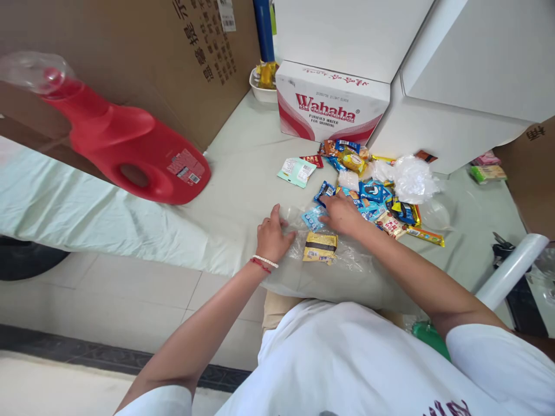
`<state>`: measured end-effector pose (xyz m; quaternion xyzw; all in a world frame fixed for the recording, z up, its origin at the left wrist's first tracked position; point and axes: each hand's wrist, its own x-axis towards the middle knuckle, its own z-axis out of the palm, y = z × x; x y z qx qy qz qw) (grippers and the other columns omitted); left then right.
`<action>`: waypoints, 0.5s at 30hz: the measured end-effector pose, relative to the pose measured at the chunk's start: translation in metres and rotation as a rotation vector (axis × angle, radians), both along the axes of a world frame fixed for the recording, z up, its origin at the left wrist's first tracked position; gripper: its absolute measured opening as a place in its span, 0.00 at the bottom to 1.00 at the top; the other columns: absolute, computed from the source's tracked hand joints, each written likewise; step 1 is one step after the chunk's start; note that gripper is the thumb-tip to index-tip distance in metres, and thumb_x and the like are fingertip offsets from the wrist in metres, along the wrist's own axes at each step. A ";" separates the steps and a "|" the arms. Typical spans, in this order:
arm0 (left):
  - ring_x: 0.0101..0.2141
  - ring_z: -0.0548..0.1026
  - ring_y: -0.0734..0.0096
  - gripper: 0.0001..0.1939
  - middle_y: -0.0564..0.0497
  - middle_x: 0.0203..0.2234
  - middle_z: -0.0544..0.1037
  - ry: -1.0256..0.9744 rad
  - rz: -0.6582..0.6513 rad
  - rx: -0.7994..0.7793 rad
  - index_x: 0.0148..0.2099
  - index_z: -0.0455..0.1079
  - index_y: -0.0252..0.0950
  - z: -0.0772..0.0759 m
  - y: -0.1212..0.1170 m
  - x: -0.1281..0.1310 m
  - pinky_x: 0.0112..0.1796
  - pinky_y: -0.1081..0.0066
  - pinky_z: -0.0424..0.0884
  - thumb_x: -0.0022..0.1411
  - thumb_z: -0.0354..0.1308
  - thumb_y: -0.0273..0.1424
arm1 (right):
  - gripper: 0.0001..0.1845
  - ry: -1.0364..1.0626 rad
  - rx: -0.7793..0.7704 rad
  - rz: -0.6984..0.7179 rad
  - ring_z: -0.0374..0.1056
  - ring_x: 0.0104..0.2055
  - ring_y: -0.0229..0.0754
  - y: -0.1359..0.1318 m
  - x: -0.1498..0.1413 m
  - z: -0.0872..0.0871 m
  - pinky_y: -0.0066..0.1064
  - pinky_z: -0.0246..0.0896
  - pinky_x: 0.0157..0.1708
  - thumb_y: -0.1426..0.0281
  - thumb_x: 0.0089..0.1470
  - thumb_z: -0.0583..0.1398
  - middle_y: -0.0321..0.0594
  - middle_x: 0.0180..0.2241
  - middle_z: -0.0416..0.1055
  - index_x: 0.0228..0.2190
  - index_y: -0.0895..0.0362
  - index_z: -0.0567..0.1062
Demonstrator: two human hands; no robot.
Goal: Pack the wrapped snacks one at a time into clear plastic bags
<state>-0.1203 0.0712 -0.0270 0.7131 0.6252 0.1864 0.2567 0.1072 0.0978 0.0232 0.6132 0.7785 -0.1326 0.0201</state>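
My left hand (274, 236), with a beaded bracelet at the wrist, rests at the left edge of a clear plastic bag (351, 261), thumb and fingers apart. On or in the bag lie a yellow snack packet (319, 247) with a dark band and a light-blue packet (311, 218); I cannot tell which. My right hand (343, 214) reaches over the light-blue packet. Its fingertips are at a dark-blue packet (325, 190), the thumb lower and apart from them. Beside it spreads a pile of mixed wrapped snacks (372, 190). A pale-green packet (297, 172) lies away from the pile.
A red jug-like bottle (143, 153) with a handle stands at the left by a large brown carton (143, 58). Behind are a Wahaha box (332, 104), a white bowl (262, 94) and white boxes (472, 58). Crumpled clear plastic (415, 179) and a plastic roll (511, 271) lie right.
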 end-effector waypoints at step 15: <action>0.44 0.72 0.54 0.04 0.47 0.34 0.80 0.086 -0.032 -0.047 0.37 0.74 0.41 -0.003 0.001 0.003 0.46 0.57 0.64 0.59 0.59 0.32 | 0.20 -0.145 -0.105 0.342 0.72 0.37 0.45 -0.082 -0.026 0.044 0.30 0.55 0.31 0.76 0.65 0.52 0.49 0.45 0.74 0.54 0.53 0.72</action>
